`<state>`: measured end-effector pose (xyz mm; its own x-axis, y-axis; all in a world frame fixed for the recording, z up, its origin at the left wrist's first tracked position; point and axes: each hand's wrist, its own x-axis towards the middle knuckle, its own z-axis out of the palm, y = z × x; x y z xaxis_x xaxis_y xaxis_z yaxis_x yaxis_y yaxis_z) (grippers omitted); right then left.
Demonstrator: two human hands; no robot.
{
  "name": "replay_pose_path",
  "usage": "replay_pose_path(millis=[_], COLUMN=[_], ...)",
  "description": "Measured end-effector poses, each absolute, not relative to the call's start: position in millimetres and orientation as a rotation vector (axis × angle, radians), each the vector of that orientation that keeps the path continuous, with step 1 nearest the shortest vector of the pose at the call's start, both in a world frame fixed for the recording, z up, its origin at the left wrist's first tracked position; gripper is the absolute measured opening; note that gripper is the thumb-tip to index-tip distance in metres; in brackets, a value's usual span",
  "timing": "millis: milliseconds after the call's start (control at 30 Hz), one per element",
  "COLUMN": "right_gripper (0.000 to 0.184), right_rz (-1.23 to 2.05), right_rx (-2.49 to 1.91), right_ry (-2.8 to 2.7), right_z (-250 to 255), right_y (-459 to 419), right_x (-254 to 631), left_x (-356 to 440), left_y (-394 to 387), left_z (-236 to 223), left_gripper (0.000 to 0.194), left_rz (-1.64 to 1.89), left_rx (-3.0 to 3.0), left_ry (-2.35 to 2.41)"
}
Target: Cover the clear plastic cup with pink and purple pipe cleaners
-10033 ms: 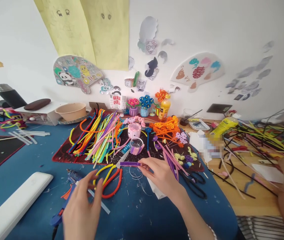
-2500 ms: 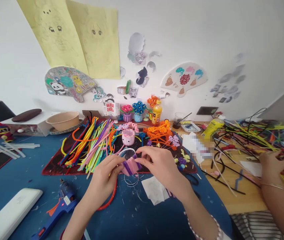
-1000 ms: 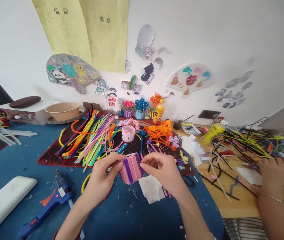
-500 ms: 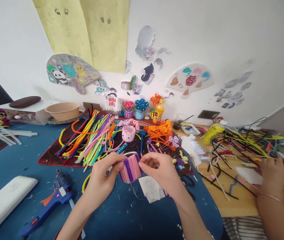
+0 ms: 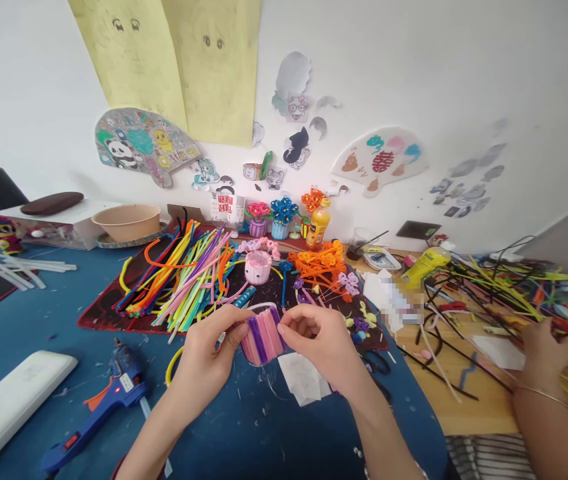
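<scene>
Cup [image 5: 263,339] of pink and purple fuzzy stems, held above the blue surface [image 5: 39,320] at centre view, tilted with its open rim pointing away. Left hand [image 5: 204,363] gripping the cup's left side, thumb on top, fingers curled beneath, forearm entering from lower left. Right hand [image 5: 321,347] pinching the cup's upper right edge between thumb and forefinger, remaining fingers folded, forearm entering from lower right. Both hands closed on the cup and touching it.

One blue glue gun [image 5: 99,407] lying on the surface, left of the left hand and apart from it. One white paper scrap [image 5: 304,380] just below the right hand. One pile of loose coloured stems [image 5: 184,273] on the dark mat [image 5: 99,313] behind the hands. One finished pink cup [image 5: 257,267] standing upright on the mat. One tan bowl [image 5: 127,222] at the back left. One yellow bottle [image 5: 424,267] lying to the right. One other person's hand [image 5: 547,343] at the far right edge, among dark stems.
</scene>
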<state>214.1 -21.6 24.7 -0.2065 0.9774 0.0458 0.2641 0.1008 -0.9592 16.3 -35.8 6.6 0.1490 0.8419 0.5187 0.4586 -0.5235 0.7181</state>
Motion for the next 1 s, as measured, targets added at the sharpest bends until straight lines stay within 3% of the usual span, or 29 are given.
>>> replay_pose_path(millis=[400, 1000], right_gripper=[0.013, 0.011], right_rz=[1.052, 1.095], right_rx=[-1.264, -1.271], right_ry=[-1.531, -1.530], right_z=[28.4, 22.7], right_y=[-30.3, -24.4], right_x=[226.1, 214.1], left_x=[14.1, 16.6], left_y=[-36.4, -35.2], left_z=[4.6, 1.8], left_gripper=[0.019, 0.017], left_rz=[1.317, 1.346], left_rx=[1.754, 1.887], left_ry=[1.175, 1.232])
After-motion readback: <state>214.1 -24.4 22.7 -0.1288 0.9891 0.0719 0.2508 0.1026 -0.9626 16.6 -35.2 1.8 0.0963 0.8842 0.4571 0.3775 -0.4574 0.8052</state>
